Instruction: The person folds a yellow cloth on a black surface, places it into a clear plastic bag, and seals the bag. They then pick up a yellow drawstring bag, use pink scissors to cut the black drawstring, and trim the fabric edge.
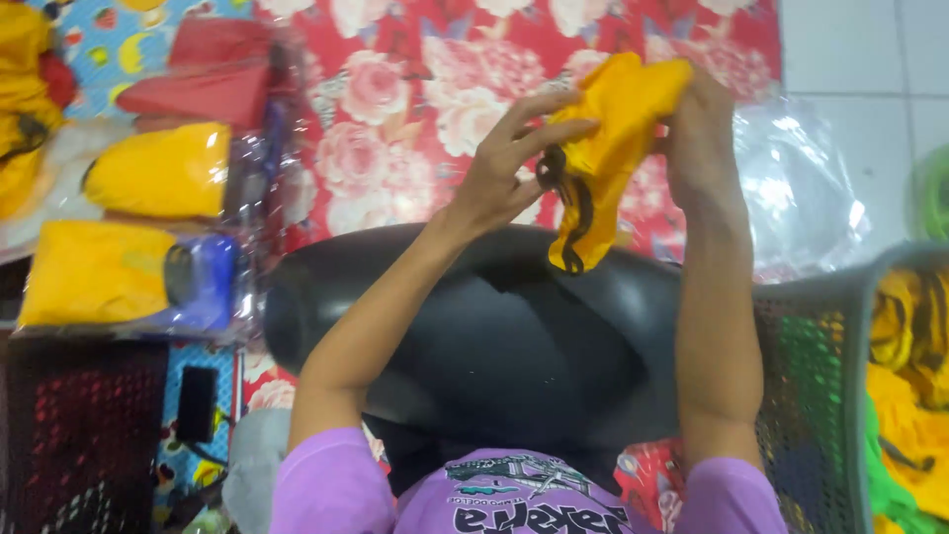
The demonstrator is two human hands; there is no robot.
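We hold the yellow cloth [605, 138] up at twelve o'clock, left hand [504, 163] and right hand [698, 129] both pinching it (black cord [571, 213] dangling); that cord could snag our fingers.

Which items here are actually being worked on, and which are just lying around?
In hand: yellow fabric piece with black cord, held by left hand and right hand.

Lying about: bagged yellow items, red pouch, mesh basket, clear plastic bag.
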